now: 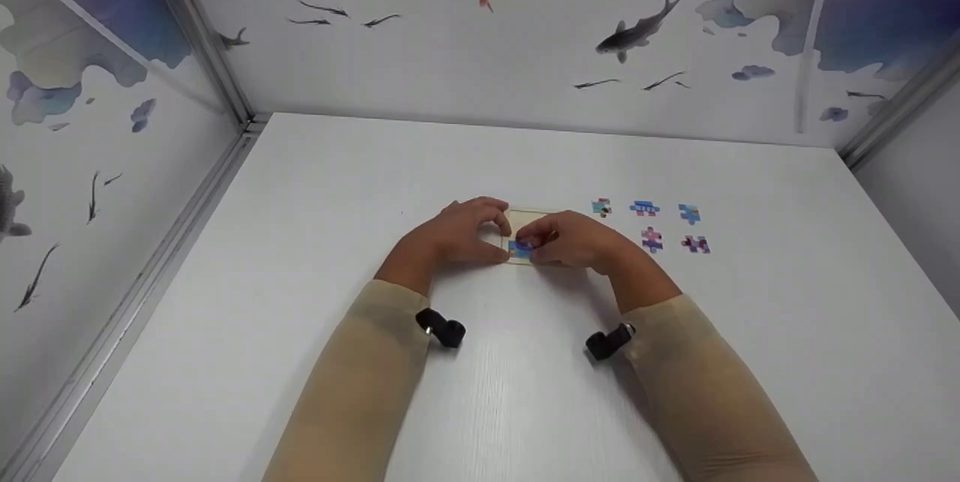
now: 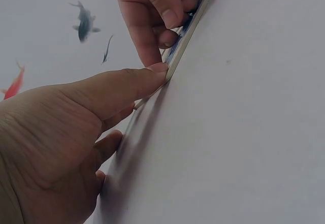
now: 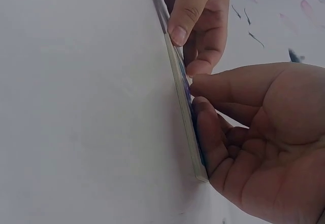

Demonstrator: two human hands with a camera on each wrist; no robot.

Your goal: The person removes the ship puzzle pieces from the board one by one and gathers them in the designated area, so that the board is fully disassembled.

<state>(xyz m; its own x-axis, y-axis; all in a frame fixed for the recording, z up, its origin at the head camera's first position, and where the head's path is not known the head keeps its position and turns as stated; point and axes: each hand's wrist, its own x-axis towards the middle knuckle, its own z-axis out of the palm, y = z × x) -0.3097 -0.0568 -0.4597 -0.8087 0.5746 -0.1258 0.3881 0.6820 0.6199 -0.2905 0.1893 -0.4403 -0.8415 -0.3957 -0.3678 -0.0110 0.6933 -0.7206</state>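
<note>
A shallow pale wooden puzzle tray (image 1: 528, 220) lies on the table between both hands. My left hand (image 1: 469, 232) holds its left side, with the thumb at the near corner and the fingers curved towards the far edge. Over the tray, my right hand (image 1: 576, 239) pinches a small blue-purple puzzle piece (image 1: 523, 245) at the tray's surface; the fingertips hide much of it. Blue printed picture (image 1: 517, 252) shows in the tray's near left part. From the right wrist view, the right hand (image 3: 269, 132) is low against the tray's edge (image 3: 184, 107).
Right of the tray lie several loose jigsaw pieces, among them a blue one (image 1: 644, 208), a pink and purple one (image 1: 652, 240) and a dark pink one (image 1: 695, 243). White panels (image 1: 525, 55) with painted fish enclose the white table (image 1: 337, 190) at the back and sides.
</note>
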